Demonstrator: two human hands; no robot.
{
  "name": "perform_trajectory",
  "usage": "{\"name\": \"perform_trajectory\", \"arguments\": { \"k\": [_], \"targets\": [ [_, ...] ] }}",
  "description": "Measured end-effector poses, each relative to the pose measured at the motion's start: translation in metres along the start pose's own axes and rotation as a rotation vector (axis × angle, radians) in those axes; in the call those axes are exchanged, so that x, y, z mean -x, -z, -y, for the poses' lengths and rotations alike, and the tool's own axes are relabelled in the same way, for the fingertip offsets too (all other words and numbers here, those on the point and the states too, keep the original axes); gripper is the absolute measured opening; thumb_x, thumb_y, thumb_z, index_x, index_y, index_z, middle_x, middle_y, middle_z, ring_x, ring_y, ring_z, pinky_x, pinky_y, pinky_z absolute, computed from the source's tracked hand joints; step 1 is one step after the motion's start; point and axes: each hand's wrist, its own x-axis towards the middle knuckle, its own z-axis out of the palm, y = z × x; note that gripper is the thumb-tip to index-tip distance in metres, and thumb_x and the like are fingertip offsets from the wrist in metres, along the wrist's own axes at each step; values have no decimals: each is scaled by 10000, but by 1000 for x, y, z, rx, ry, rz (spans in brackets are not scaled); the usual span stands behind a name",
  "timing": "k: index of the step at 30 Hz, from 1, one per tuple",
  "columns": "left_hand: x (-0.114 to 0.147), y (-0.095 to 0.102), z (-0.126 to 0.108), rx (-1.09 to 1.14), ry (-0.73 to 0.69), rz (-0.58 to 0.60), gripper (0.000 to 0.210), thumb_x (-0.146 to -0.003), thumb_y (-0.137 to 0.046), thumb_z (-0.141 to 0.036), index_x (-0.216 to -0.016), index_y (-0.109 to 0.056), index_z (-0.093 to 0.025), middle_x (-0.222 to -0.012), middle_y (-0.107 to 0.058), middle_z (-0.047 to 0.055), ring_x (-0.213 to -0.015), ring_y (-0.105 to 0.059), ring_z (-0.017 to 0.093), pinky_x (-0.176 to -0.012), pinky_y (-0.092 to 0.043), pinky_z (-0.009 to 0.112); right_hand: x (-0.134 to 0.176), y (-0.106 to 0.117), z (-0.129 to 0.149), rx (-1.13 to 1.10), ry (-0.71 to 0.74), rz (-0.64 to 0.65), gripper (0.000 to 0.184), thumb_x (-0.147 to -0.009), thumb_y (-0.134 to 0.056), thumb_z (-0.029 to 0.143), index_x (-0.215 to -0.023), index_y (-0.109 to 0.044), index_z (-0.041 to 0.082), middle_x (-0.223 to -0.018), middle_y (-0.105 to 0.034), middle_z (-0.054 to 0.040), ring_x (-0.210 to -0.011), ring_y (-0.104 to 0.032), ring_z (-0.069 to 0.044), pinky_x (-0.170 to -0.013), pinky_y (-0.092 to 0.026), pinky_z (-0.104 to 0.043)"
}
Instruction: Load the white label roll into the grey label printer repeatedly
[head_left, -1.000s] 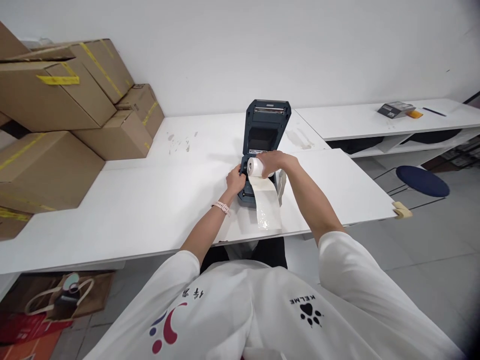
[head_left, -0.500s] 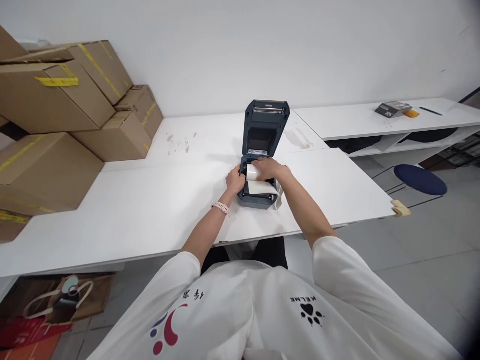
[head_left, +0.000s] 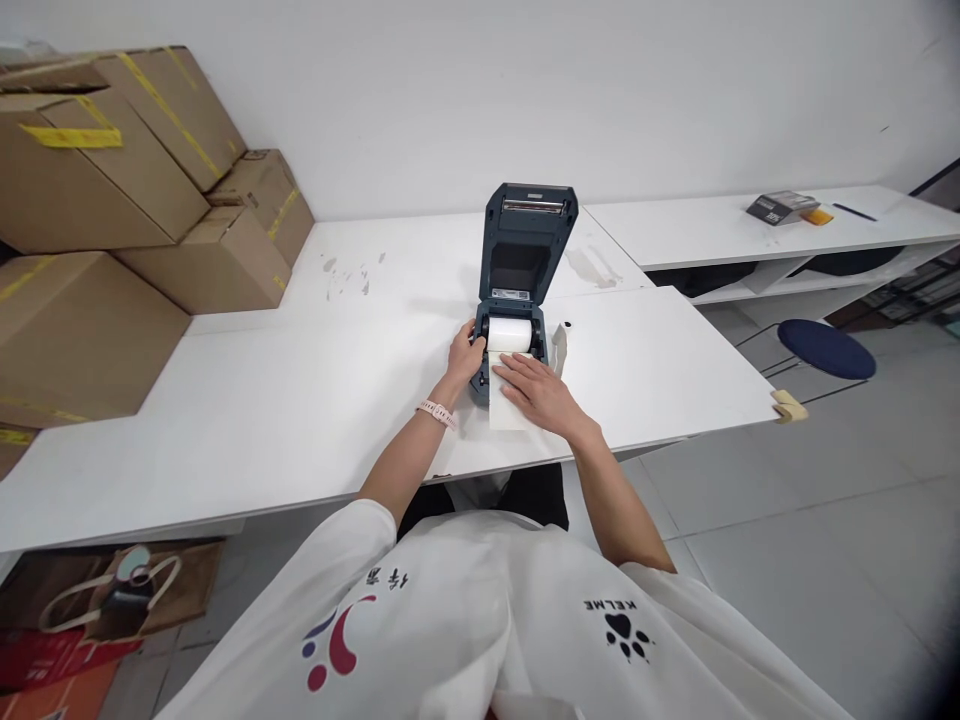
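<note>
Right grip (head_left: 541, 392) moved off roll (head_left: 509, 334), flattened on paper (head_left: 505, 412); left grip (head_left: 465, 356) curled on printer (head_left: 525, 240); boxes (head_left: 229, 262) on white table (head_left: 352, 390).

The left hand (head_left: 465, 354) grips the left edge of the open label printer (head_left: 519, 268); the right hand (head_left: 541, 394) lies flat on the paper strip (head_left: 501, 412) at the printer's front. Inside sits a white label roll (head_left: 508, 334); cardboard boxes (head_left: 214, 260) stand left of it.

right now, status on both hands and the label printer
Left hand on left edge of label printer; right hand spread on paper strip; paper roll inside, lid open; curled paper beside its right side.
</note>
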Motion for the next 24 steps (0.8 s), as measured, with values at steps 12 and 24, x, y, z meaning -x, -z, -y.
{"name": "perform_trajectory", "arguments": {
  "k": [12,24],
  "targets": [
    [5,2,3,-11,-29,-2,446,-899,-486,-278,-1323,-594,-191,-1298,-684,70,-1129,-648,191,-982,-493,300,-1,-7,20,48,-72,-28,492,-1032,-308,386,-1492,-454,292,-1568,-432,-59,-1475,-374,-301,-1079,-462,-543],
    [87,13,2,365,85,127,730,-839,-655,-528,-1477,-423,-260,-1480,-541,91,-1320,-543,283,-1049,-483,387,6,-4,4,-422,-39,-149,358,-939,-538,505,-1203,-689,316,-1413,-609,-33,-1378,-507,-303,-1115,-448,-533]
  ]
}}
